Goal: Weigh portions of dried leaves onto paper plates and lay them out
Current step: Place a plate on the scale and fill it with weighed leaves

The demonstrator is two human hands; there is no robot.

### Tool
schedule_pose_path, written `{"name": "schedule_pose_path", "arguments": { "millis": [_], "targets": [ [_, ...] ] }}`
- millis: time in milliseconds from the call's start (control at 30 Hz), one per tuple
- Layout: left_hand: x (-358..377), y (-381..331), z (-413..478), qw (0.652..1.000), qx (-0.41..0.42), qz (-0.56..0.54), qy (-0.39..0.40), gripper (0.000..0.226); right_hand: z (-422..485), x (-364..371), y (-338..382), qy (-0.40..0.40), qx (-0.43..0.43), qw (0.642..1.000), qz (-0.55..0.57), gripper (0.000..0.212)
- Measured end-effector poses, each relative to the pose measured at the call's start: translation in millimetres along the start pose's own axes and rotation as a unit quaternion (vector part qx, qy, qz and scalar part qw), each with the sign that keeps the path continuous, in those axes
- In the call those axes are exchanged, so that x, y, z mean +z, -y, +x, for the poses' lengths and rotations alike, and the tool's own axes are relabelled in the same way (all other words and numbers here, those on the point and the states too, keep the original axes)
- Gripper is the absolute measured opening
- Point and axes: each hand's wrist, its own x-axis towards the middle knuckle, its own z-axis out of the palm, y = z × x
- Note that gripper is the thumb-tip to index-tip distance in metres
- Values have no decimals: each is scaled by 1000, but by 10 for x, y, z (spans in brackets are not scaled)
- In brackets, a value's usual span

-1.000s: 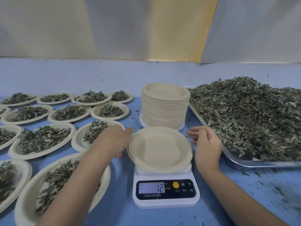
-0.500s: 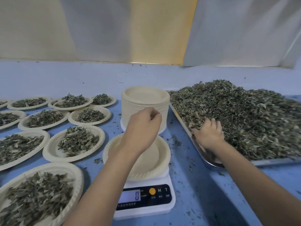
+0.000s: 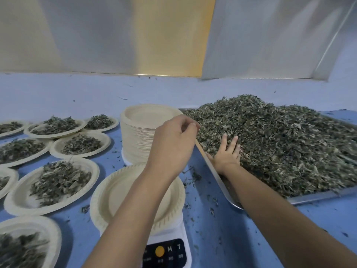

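Right now our right hand [image 3: 228, 153] lies with fingers spread and straight, pressed into the near-left edge of the heap of dried grey-green leaves [image 3: 280, 144] on the shallow metal tray [image 3: 316, 196]. Our left hand [image 3: 173, 144] hovers between the tall stack of beige paper plates [image 3: 143, 130] and the tray, fingers curled; whether it pinches anything we cannot tell. The empty beige paper plate [image 3: 116, 194] sits on the white digital scale [image 3: 168, 250], near and left of the right hand, under our left forearm. We judge a handful must travel left and nearward, with that forearm in the way.
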Motion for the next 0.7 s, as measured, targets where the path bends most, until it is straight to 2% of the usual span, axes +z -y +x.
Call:
{"name": "schedule_pose_path", "arguments": {
  "millis": [200,300,400,533,700],
  "targets": [
    [6,69,28,1000,-7,-26,-7,24,201,14,-38,24,-94,992,-77,55],
    [-6,98,35,999,-14,-38,-8,26,187,9,-17,-40,-128,986,-103,42],
    [-21,116,35,999,-19,-49,-1,27,175,-5,-35,-85,-153,979,-106,43],
    [-28,131,29,998,-26,-61,5,26,179,8,-79,-57,-174,972,-146,52],
    [-12,129,3,999,-15,-48,10,27,162,-31,-42,-27,-246,951,-184,37]
  ]
}}
